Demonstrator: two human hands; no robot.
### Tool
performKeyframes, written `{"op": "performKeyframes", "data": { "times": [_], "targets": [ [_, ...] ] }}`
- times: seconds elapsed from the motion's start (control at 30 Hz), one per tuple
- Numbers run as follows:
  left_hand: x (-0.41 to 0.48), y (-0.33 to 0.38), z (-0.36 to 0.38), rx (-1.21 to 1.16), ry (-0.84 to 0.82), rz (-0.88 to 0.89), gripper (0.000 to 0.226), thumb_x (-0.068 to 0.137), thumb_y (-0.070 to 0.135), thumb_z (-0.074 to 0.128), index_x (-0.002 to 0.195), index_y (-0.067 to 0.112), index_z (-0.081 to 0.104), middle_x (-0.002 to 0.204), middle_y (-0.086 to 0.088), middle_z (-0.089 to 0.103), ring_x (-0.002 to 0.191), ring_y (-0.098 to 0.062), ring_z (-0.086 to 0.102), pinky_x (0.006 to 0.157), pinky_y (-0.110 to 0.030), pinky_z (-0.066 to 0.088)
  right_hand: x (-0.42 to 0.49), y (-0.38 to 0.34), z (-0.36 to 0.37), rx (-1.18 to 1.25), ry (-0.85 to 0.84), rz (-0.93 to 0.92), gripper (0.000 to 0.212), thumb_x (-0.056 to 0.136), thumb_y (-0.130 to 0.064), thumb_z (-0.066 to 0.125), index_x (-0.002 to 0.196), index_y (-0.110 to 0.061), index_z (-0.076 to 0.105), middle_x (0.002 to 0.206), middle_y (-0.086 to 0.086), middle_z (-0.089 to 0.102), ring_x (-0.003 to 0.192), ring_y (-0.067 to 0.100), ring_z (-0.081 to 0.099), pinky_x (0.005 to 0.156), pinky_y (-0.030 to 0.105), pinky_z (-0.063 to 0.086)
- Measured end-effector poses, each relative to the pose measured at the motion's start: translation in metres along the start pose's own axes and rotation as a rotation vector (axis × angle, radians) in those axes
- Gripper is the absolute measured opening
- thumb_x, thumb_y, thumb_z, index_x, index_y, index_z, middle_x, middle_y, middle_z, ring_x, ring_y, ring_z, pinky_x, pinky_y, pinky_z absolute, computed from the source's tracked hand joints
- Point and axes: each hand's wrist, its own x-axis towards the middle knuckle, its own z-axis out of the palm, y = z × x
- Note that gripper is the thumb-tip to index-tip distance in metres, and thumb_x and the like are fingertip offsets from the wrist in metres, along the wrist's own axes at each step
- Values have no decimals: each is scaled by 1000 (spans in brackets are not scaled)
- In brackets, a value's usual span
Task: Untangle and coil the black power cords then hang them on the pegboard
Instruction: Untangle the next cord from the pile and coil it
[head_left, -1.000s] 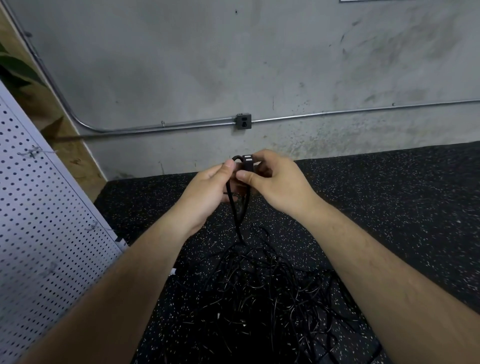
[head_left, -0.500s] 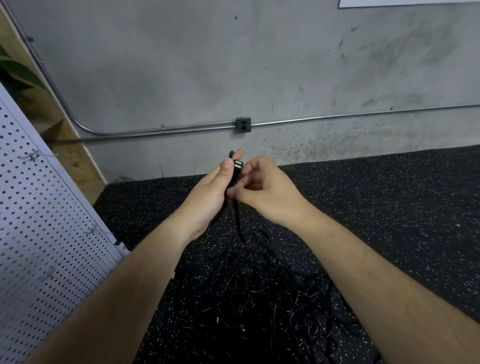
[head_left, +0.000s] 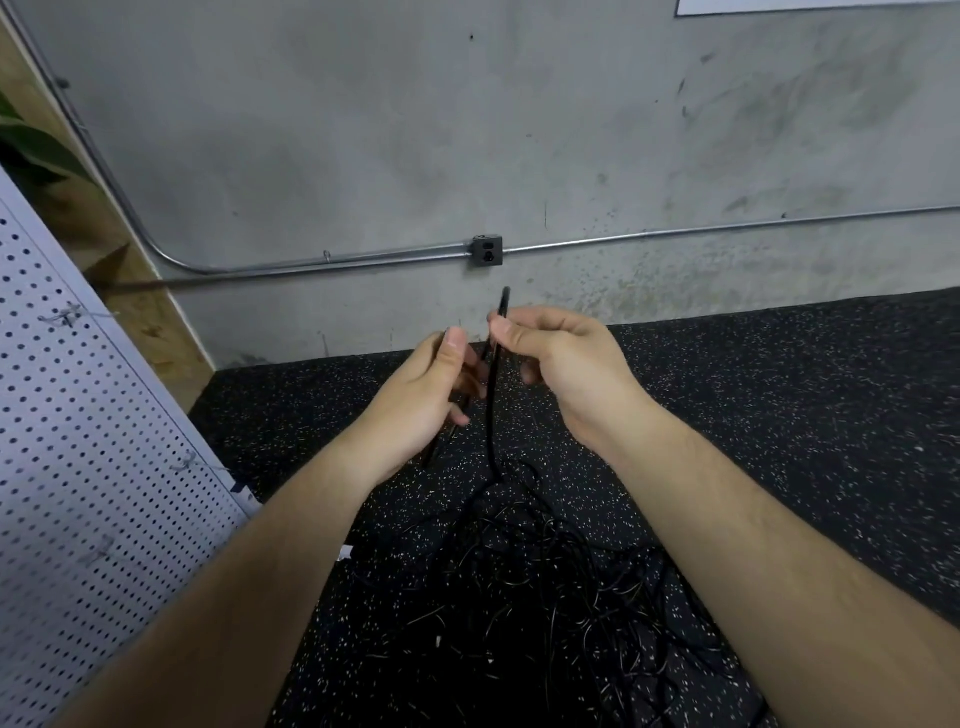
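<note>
The right hand (head_left: 566, 374) pinches one black cord (head_left: 492, 415) just below its free end; the left hand (head_left: 421, 395) grips a neighbouring strand (head_left: 441, 447). Draw the pinched length upward slowly, easing it clear of the tangle (head_left: 545, 597) on the floor at 6 o'clock. The pegboard (head_left: 78, 441) stands at 9 o'clock.

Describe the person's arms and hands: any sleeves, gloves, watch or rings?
Both hands are bare: the left hand and right hand wear no gloves, and no rings show. The left forearm and right forearm are uncovered down to the frame edge. No sleeves, watch or wristbands are in view.
</note>
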Motion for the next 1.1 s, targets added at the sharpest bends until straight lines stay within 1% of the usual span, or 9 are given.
{"op": "performKeyframes", "data": {
  "times": [0.07, 0.17, 0.27, 0.43, 0.53, 0.67, 0.8, 0.97, 1.1],
  "targets": [
    [-3, 2, 7, -116, -63, -6, 60, 92, 64, 39, 123, 18, 59, 103, 1, 77, 96, -22, 74, 87, -44, 60, 3, 1, 2, 68, 23, 29, 27, 83, -20, 82, 106, -7, 76, 87, -1, 75, 64, 5, 59, 62, 21, 43],
    [-6, 2, 10, -237, -122, -27, 53, 94, 57, 47, 126, 16, 59, 78, -2, 66, 72, -20, 65, 82, -43, 59, 1, 2, 8, 22, 36, -28, 25, 83, -20, 82, 103, -6, 77, 85, -2, 74, 62, -1, 61, 63, 20, 44],
    [-3, 4, 1, -316, -109, -21, 44, 93, 52, 53, 112, 13, 60, 71, 6, 41, 61, -10, 38, 66, -31, 44, -4, 7, 8, -79, 53, -161, 22, 89, -21, 77, 85, 0, 74, 70, 4, 66, 57, 6, 56, 58, 18, 43],
    [-1, 21, -29, -439, -46, -3, 28, 106, 38, 44, 91, 15, 49, 65, 8, 36, 55, -7, 29, 53, -22, 32, -9, 48, -13, -377, -86, -102, 31, 97, -15, 56, 68, -3, 58, 57, 4, 43, 50, 14, 38, 56, 22, 41],
    [-2, 30, -42, -513, -12, 25, 28, 107, 37, 43, 87, 17, 48, 63, 8, 32, 52, -7, 24, 49, -20, 28, -8, 85, -4, -670, -427, 176, 19, 94, -25, 66, 103, -9, 64, 87, -3, 62, 69, 9, 55, 60, 20, 44],
    [-8, 39, -54, -607, 7, 41, 30, 108, 36, 43, 84, 19, 49, 62, 8, 31, 51, -6, 22, 47, -19, 26, -1, 129, 38, -680, -665, 275, 72, 88, -38, 78, 148, -37, 39, 144, -11, 46, 122, 14, 54, 90, 26, 44],
    [-15, 40, -76, -714, 23, 37, 30, 106, 38, 46, 83, 19, 50, 61, 8, 31, 50, -7, 22, 45, -19, 28, 6, 157, 81, -732, -696, 217, 20, 97, -41, 65, 115, -31, 68, 126, -4, 66, 119, 18, 60, 102, 32, 47],
    [-24, 39, -120, -727, 13, 15, 30, 105, 40, 45, 83, 21, 50, 61, 10, 29, 45, -3, 21, 38, -16, 23, 16, 172, 55, -965, -773, 372, 37, 103, -54, 45, 109, -25, 66, 97, -9, 69, 93, 12, 64, 83, 28, 49],
    [-34, 36, -147, -567, -56, -57, 29, 103, 40, 45, 82, 20, 49, 60, 9, 27, 41, -2, 20, 35, -16, 21, 31, 154, 4, -917, -537, 545, 56, 99, -66, 43, 125, -21, 65, 128, -12, 64, 122, 15, 54, 113, 40, 32]
  ]
}}
